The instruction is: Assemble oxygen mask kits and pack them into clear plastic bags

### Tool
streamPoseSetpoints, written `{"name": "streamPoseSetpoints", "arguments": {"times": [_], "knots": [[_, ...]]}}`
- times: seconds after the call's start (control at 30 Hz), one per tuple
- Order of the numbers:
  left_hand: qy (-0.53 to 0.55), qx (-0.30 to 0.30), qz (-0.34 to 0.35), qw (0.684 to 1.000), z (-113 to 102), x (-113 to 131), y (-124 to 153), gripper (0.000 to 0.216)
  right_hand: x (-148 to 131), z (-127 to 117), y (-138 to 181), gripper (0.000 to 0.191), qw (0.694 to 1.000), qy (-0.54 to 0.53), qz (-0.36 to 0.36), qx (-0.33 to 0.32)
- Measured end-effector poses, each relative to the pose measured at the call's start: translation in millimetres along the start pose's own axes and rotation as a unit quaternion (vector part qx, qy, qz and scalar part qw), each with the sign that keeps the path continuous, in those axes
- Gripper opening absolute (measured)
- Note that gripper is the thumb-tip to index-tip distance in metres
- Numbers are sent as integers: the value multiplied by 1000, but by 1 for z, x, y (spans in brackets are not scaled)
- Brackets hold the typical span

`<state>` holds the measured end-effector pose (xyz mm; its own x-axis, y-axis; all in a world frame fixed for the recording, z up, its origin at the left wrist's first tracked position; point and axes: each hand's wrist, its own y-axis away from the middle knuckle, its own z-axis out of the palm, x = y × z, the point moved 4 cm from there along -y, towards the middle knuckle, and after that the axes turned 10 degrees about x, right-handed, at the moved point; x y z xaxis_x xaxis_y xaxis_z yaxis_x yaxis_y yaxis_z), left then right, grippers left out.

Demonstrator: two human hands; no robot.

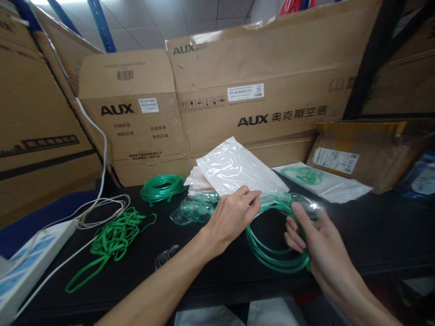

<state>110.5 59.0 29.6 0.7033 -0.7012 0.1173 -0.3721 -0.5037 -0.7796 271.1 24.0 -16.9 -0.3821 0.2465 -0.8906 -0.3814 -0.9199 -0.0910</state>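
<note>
At the near edge of the plastic bag [234, 170], the left hand [234, 215] pinched it with narrow fingers, while the right hand [312, 244] held the green tubing coil [272, 256] in closed fingers just beside, and I think this coil needed to lie flat, not twisted.

The black table [210, 271] is crowded along its back half. At the left lie a white power strip [30, 258] and a looped white cable [102, 210]. Beside them are a loose heap of green bands [115, 235] and a small coil of green tubing [162, 186]. Mid-table sit clear masks [192, 208] just beside a stack of clear plastic bags [234, 170] — a larger green tubing loop [272, 258] lies near the front edge. At the right are a sealed pack [340, 188] and a cardboard parcel [360, 151].
</note>
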Motion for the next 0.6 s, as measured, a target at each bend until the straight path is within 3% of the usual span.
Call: {"name": "streamPoseSetpoints", "arguments": {"times": [0.1,0.27,0.6], "knots": [[8,19,13,1000,1,3,2,25,-1,1,0,43,999,-4,-31,10],[39,54,20,998,2,6,5,23,3,8,6,40,1000,6,-20,-24],[120,112,-47,985,-4,-4,0,10,8,5,7,50,994,58,-22,-85]]}}
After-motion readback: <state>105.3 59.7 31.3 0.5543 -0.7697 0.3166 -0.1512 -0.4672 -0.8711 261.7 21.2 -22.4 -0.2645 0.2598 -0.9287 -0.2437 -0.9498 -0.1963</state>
